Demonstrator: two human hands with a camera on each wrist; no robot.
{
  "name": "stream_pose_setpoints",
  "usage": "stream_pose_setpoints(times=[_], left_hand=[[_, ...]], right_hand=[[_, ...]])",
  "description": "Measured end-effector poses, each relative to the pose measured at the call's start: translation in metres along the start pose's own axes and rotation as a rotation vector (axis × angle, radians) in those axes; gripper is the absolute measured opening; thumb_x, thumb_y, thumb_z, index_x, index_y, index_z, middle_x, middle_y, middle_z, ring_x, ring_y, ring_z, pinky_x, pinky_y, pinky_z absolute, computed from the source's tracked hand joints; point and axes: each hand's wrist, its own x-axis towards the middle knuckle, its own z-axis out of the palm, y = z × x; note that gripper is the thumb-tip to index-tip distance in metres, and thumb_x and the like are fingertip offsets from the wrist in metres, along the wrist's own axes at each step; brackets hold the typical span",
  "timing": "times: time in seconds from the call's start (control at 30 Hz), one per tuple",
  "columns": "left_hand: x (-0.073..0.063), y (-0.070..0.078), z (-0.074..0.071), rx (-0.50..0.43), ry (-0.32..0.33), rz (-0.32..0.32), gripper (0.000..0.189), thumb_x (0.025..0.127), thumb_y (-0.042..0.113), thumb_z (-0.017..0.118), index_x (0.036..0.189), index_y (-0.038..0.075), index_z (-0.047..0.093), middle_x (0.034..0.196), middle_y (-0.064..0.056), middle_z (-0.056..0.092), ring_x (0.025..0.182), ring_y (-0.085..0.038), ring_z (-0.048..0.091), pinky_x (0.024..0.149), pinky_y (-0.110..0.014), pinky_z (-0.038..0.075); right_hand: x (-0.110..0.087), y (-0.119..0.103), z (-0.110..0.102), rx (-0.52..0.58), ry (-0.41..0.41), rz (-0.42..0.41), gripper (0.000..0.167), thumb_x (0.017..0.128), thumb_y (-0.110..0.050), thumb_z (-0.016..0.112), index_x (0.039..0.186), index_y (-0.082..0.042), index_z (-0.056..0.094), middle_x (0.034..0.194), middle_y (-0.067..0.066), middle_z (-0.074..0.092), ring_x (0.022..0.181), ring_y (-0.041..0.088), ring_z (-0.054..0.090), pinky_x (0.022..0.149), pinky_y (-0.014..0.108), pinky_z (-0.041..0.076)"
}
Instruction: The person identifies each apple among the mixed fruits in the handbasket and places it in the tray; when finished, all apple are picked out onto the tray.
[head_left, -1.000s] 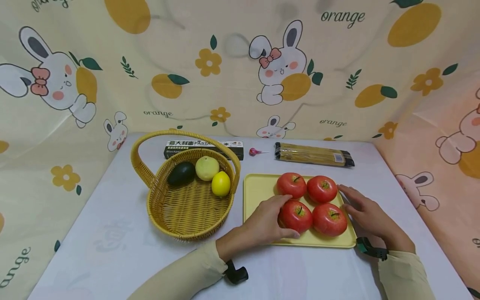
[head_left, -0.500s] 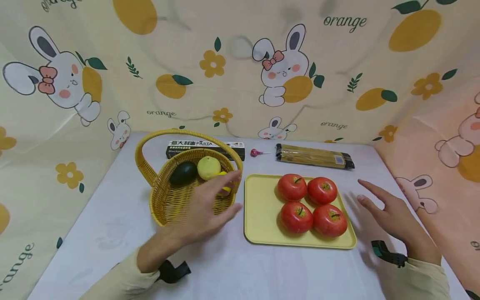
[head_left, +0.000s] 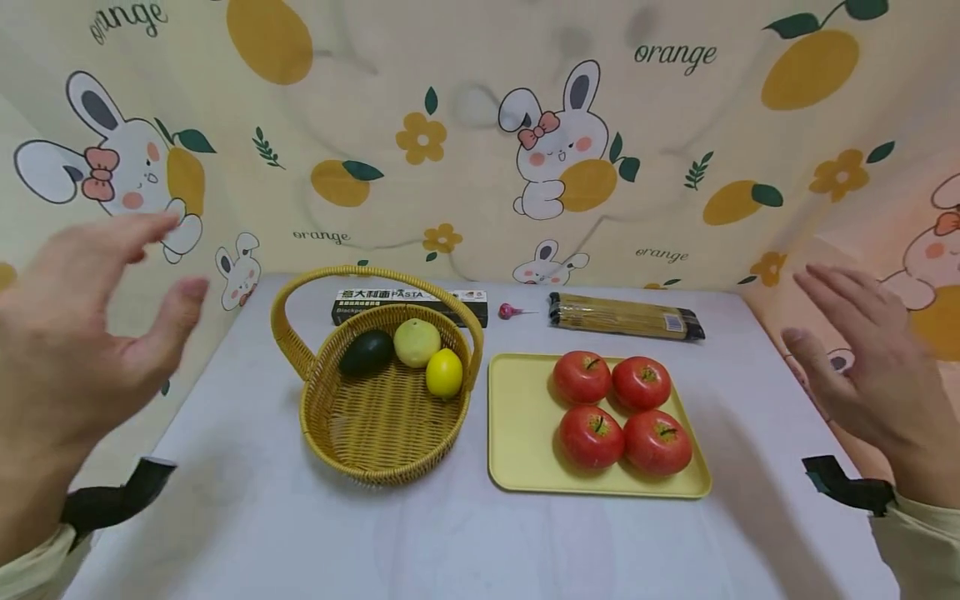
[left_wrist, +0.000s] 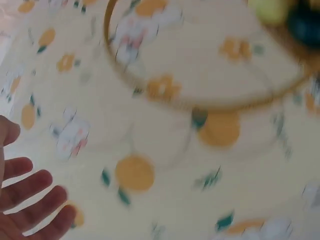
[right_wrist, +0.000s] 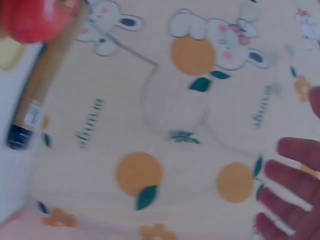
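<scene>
Both hands are lifted off the counter [head_left: 247, 500] and hold nothing. The left hand [head_left: 67, 350] fills the left edge of the head view, its fingers [head_left: 127, 237] spread wide and relaxed. The right hand [head_left: 870, 367] hangs at the right edge, fingers likewise straight and apart. Each is well clear of the things below.

Between them, in the middle of the frame, a wicker basket [head_left: 375, 433] with a hoop handle holds an avocado [head_left: 365, 352], a pale green fruit [head_left: 417, 342] and a lemon [head_left: 444, 372]. Just right of it lies a yellow tray [head_left: 521, 433] bearing four red apples [head_left: 622, 412] in a square, touching one another.

Along the far edge of the counter lie a dark pasta box [head_left: 408, 303], a small pink lollipop [head_left: 510, 312] and a packet of spaghetti [head_left: 626, 315]. The wrist views are blurred, showing mostly the rabbit-and-orange backdrop cloth [head_left: 480, 125].
</scene>
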Motion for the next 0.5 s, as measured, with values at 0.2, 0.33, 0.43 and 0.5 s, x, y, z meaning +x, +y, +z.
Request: stream_pose_setpoints(times=[0.2,0.33,0.43,0.5], left_hand=[[0.005,-0.019,-0.009,0.065,0.086,-0.051,0.085,0.104,0.069,0.046,0.149,-0.002,0.062,0.145,-0.035,0.062,0.136,-0.054,0.053,0.129,-0.044,0.038],[-0.007,-0.028,0.010,0.138,0.065,-0.029,0.083,0.105,0.064,0.041,0.153,-0.002,0.057,0.148,-0.034,0.059,0.140,-0.055,0.050,0.129,-0.055,0.035],[-0.023,-0.042,0.032,0.171,-0.015,-0.028,0.083,0.106,0.061,0.037,0.157,-0.003,0.050,0.151,-0.035,0.054,0.142,-0.058,0.045,0.127,-0.064,0.035],[-0.037,-0.054,0.045,0.201,-0.108,-0.051,0.082,0.106,0.058,0.035,0.161,-0.003,0.045,0.156,-0.036,0.050,0.146,-0.059,0.041,0.123,-0.071,0.035]], right_hand=[[0.027,-0.003,-0.009,-0.079,0.202,-0.106,0.080,0.112,-0.059,0.040,0.150,0.009,0.058,0.157,0.034,0.055,0.151,0.055,0.046,0.136,0.057,0.027],[0.020,0.006,0.008,-0.117,0.194,-0.097,0.080,0.112,-0.060,0.037,0.156,0.005,0.054,0.161,0.031,0.052,0.151,0.055,0.045,0.136,0.058,0.027],[0.004,0.019,0.027,-0.125,0.095,-0.077,0.084,0.111,-0.064,0.033,0.164,0.000,0.045,0.169,0.028,0.044,0.157,0.052,0.038,0.138,0.056,0.020],[-0.008,0.030,0.042,-0.128,-0.005,-0.059,0.086,0.111,-0.065,0.033,0.169,-0.002,0.036,0.175,0.026,0.035,0.162,0.050,0.030,0.139,0.056,0.015]])
